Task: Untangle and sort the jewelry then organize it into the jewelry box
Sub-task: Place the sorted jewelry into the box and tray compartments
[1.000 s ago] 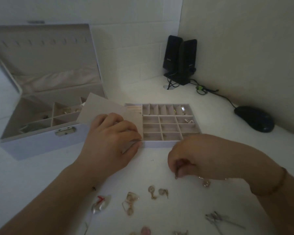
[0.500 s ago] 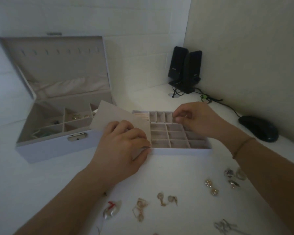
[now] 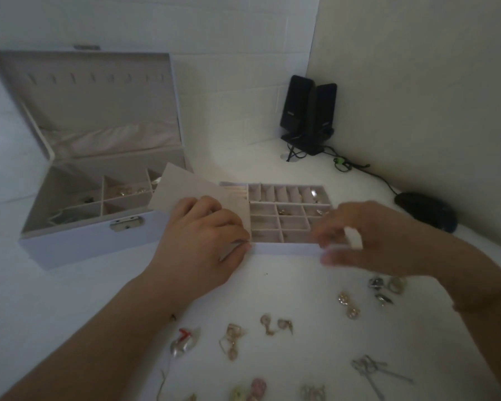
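Speakers [image 3: 308, 114] sitting in the worktop's far corner, mouse [image 3: 425, 211] lying by the right edge, cable trailing between them. Jewelry box [image 3: 93, 227] standing open at the left, lid up, a few pieces lying in its compartments. Divided tray [image 3: 287, 217] sitting mid-worktop, some cells holding small gold pieces. Left hand [image 3: 198, 244] curling round a card flap [image 3: 185, 189] at the tray's left end. Right hand [image 3: 370, 241] blurring over the tray's near right corner; grip unreadable. Loose earrings [image 3: 275, 324] lying scattered along the near edge.
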Demonstrator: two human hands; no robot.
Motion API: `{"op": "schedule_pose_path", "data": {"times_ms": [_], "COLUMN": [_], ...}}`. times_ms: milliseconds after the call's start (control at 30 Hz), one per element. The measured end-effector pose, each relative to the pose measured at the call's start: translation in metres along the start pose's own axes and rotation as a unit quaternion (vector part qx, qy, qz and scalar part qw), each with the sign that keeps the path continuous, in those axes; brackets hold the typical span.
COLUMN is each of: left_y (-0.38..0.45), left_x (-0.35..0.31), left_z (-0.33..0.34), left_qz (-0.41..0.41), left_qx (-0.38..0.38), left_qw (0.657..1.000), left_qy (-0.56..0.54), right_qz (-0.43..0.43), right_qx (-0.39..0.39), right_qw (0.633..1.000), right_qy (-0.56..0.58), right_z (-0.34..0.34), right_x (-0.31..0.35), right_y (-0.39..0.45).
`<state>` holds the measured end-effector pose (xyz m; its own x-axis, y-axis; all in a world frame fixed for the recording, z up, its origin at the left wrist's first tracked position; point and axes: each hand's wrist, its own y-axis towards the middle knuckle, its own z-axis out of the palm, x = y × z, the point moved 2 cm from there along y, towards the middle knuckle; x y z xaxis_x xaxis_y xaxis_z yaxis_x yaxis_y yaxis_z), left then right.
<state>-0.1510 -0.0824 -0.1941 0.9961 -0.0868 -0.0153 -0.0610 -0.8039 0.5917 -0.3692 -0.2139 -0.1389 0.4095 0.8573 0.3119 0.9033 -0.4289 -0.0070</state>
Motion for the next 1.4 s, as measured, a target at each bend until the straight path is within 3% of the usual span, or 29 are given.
{"op": "schedule_pose_path", "data": {"times_ms": [100,167,467,833,967,1233,1400], "left_y": [0.000,0.000,0.000,0.000,0.000,0.000,0.000], "left_x": [-0.001,-0.001,-0.001,0.000,0.001,0.002,0.003], "left_z": [0.000,0.000,-0.001,-0.001,0.000,0.000,0.000], "left_qz": [0.001,-0.002,-0.014,-0.008,-0.006,0.002,0.005], "left_qx": [-0.005,-0.006,0.003,0.003,0.004,-0.004,-0.005], "left_qw": [1.000,1.000,1.000,1.000,1.000,1.000,1.000], "left_qy": [0.000,0.000,-0.005,-0.009,-0.013,-0.014,-0.017], "right_qz": [0.019,0.011,-0.058,-0.038,-0.032,0.084,0.120], "right_qx": [0.103,0.126,0.055,0.030,-0.027,-0.110,-0.117], "right_qw": [0.992,0.986,0.992,0.999,0.998,0.979,0.980], "right_qy": [-0.074,-0.110,-0.098,-0.008,0.051,0.148,0.104], "right_z": [0.012,0.021,0.035,0.012,-0.014,-0.014,-0.002], "right_x": [-0.002,-0.006,-0.015,-0.003,-0.002,-0.051,-0.060], "right_y": [-0.026,-0.035,-0.043,-0.017,0.018,0.102,0.127]}}
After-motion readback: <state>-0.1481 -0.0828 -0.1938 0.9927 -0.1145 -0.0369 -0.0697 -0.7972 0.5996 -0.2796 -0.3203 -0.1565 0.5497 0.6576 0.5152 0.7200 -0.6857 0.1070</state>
